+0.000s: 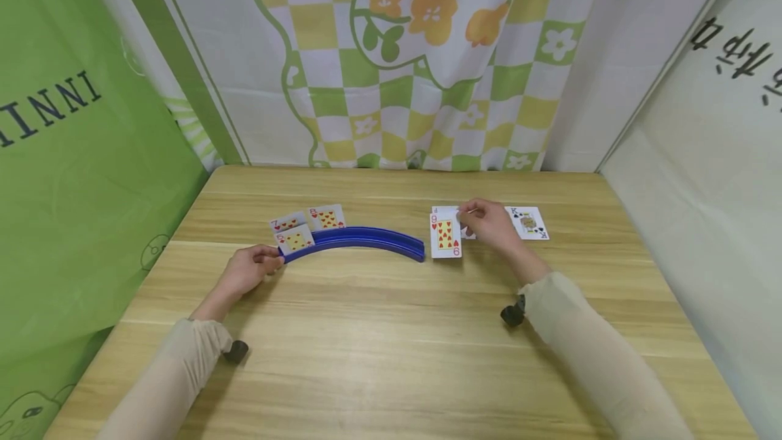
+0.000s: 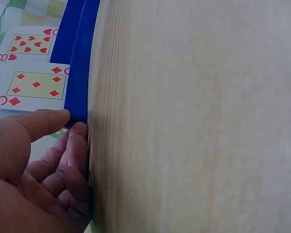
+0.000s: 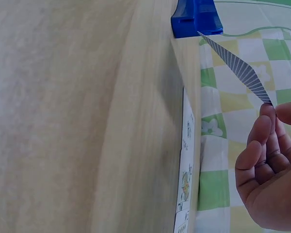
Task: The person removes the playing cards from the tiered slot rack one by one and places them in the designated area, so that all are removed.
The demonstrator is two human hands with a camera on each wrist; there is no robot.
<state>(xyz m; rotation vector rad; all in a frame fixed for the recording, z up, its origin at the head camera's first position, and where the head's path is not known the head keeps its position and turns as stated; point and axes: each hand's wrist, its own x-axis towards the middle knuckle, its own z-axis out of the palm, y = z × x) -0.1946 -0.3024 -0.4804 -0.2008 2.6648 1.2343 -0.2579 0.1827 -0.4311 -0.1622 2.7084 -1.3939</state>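
A curved blue card holder (image 1: 366,237) lies on the table, with the five of diamonds (image 1: 296,240), the seven of hearts (image 1: 286,223) and the eight of hearts (image 1: 327,217) standing at its left part. My left hand (image 1: 247,270) pinches the holder's left end; the left wrist view shows thumb and index finger on the blue end (image 2: 78,104). My right hand (image 1: 489,223) pinches the nine of hearts (image 1: 445,236) by its edge, just right of the holder's right end. In the right wrist view that card (image 3: 240,68) shows its striped back, raised off the table.
Behind the right hand, a king card (image 1: 529,223) and at least one partly hidden card lie face up on the wooden table (image 1: 366,345). A patterned curtain (image 1: 397,107) hangs at the table's back edge, with a green cloth (image 1: 73,155) at left and a pale one (image 1: 702,175) at right.
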